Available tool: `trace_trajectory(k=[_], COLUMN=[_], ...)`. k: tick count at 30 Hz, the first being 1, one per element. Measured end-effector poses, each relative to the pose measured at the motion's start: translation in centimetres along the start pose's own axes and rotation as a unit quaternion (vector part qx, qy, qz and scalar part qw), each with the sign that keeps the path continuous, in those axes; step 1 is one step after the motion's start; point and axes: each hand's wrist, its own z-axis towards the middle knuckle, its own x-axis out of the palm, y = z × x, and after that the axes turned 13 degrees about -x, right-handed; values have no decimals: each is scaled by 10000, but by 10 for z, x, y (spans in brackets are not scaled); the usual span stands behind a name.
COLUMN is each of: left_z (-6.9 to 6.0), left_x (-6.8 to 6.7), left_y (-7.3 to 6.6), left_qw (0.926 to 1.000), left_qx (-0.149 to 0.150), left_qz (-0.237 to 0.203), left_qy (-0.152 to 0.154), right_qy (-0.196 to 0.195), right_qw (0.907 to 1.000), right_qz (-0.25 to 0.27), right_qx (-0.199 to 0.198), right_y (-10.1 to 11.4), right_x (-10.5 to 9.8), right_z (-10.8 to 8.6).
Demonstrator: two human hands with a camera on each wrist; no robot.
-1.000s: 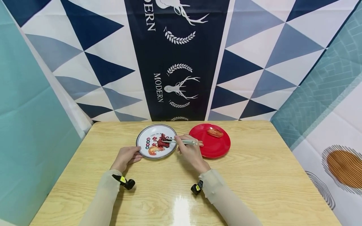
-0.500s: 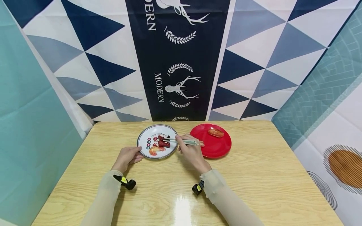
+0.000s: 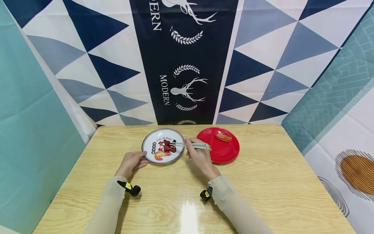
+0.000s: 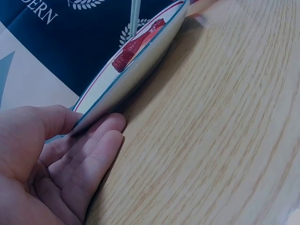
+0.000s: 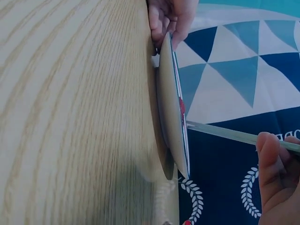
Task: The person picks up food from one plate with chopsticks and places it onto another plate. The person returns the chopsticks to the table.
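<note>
My left hand [image 3: 131,164] pinches the near-left rim of a white plate [image 3: 151,139], thumb on top and fingers beneath, as the left wrist view shows. On this plate lie dark red meat pieces [image 3: 169,149] and an orange shrimp [image 3: 159,155]. My right hand [image 3: 201,160] holds pale green chopsticks [image 3: 198,146] over the plate's right side. Their tips are at the dark red meat; whether they grip it I cannot tell. In the right wrist view, the chopsticks [image 5: 225,132] run from the right fingers [image 5: 268,152] to the plate's food side.
Right of the white plate stands a red plate [image 3: 225,152] bearing a browned piece of food [image 3: 223,136]. Another piece there is mostly hidden behind my right hand. Both plates are near the back edge of the wooden table [image 3: 163,195], before a patterned cloth [image 3: 187,58].
My right hand has shifted slightly right and away from me, and the chopsticks lie a little flatter, with their tips still at the meat. The left hand keeps its hold on the plate.
</note>
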Motion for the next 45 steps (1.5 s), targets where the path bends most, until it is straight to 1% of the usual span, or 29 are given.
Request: trace_trajectory(k=[3,10,13,17,20,23,26,33,36,41,45], left_z=[0,1,2,2,1,1,1,2,2,1,1], left_x=[0,-1,-2,-2,-2,-2,-1,-1,-1,-1,-1], left_y=[0,2,2,3,3,4,4,5,4,3,2], left_qw=[10000,10000,10000,10000,10000,10000,9999,9996,9995,9997,9997], left_qx=[8,17,27,31,23,22,36,110,132,89,86], left_qz=[-3,-9,-9,-27,-41,-74,-84,-173,-174,-142,-151], left_qy=[7,33,39,30,26,30,45,172,212,189,173], right_qy=[-14,-151,-185,-273,-425,-536,-557,-538,-489,-440,-428], right_qw=[10000,9993,9989,9989,9983,9972,9968,9976,9981,9986,9984], right_qz=[-77,269,419,382,386,520,570,437,366,260,187], right_qx=[-14,-189,-115,-29,-62,-43,-44,50,23,-165,-306], right_y=[1,1,16,35,35,36,36,42,46,50,50], right_x=[-1,-2,-6,-10,-11,-13,-16,-28,-34,-42,-48], right_z=[0,-1,1,3,1,0,-1,-6,-8,-9,-9])
